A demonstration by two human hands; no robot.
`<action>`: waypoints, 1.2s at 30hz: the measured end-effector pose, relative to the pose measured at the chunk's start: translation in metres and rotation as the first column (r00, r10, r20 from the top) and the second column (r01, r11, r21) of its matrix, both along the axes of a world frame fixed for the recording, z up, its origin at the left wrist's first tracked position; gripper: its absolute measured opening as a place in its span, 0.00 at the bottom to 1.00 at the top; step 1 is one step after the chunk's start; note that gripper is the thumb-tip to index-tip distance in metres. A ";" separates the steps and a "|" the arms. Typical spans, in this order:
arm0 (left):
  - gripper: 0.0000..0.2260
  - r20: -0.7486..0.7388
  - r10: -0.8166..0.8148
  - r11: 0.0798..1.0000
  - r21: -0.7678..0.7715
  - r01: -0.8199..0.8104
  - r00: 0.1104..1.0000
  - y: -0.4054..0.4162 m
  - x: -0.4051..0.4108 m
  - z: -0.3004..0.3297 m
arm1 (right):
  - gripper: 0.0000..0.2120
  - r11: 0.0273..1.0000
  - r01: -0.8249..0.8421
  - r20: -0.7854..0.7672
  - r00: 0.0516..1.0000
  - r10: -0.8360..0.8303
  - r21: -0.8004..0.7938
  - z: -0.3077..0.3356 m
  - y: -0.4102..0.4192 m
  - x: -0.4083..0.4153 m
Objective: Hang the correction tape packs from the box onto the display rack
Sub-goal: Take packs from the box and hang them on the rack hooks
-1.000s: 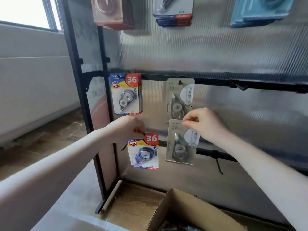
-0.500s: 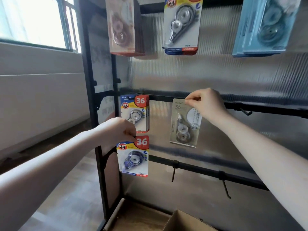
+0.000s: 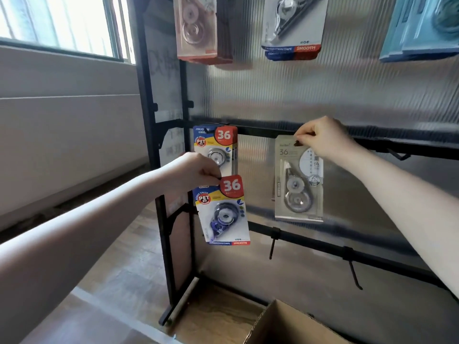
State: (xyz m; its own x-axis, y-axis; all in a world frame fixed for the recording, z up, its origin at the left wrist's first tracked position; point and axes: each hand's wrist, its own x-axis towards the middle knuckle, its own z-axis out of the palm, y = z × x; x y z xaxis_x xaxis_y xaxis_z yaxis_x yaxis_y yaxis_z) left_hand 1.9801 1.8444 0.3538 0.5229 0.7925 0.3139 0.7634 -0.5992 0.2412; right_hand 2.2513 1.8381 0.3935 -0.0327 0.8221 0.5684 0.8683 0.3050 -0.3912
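My left hand (image 3: 196,171) pinches the top of a blue-and-yellow "36" correction tape pack (image 3: 223,212), which dangles just below a stack of the same packs (image 3: 216,147) hung on the rack's middle bar (image 3: 258,131). My right hand (image 3: 323,139) grips the top edge of a beige "36" correction tape pack (image 3: 298,180) held up against that bar, at its hang hole. The cardboard box (image 3: 280,324) stands open at the bottom of the view, its contents hidden.
Above hang pink (image 3: 196,28), grey-and-blue (image 3: 293,26) and light blue packs (image 3: 422,28). A lower bar (image 3: 323,247) carries two bare hooks (image 3: 272,247) (image 3: 355,274). The black rack frame post (image 3: 151,145) stands left, with a window and a wall beyond it. Wooden floor lies below.
My right hand raised the beige pack from below the hung beige pack up to the middle bar. My left hand stayed under the blue stack with its pack. The view tilted upward.
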 end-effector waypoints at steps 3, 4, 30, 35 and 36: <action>0.06 0.028 -0.014 1.000 -0.021 0.014 1.000 0.000 0.001 0.000 | 0.09 0.999 0.025 -0.023 0.999 -0.024 0.026 -0.008 0.006 0.001; 0.06 0.033 -0.018 1.000 -0.024 0.019 0.999 0.000 0.002 0.000 | 0.09 0.998 0.033 -0.035 0.999 -0.031 0.045 -0.010 0.007 0.000; 0.04 -0.024 -0.343 0.931 -0.142 0.337 0.939 -0.058 0.157 0.260 | 0.02 0.907 0.400 0.086 0.916 -0.392 -0.130 0.105 -0.159 0.109; 0.05 -0.056 -0.363 0.926 -0.136 0.353 0.930 -0.092 0.222 0.317 | 0.08 0.839 0.491 0.168 0.871 -0.462 -0.235 0.155 -0.224 0.150; 0.06 -0.051 -0.374 0.922 -0.131 0.365 0.926 -0.099 0.238 0.324 | 0.10 0.833 0.502 0.195 0.863 -0.466 -0.232 0.162 -0.235 0.161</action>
State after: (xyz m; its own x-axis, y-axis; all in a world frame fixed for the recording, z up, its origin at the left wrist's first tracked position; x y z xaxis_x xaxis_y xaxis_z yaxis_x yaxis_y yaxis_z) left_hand 2.2177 1.7453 0.6775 0.8035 0.5671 0.1808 0.5113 -0.8131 0.2783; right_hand 2.4126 1.6031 0.5557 0.3536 0.8697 0.3443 0.9237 -0.2668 -0.2748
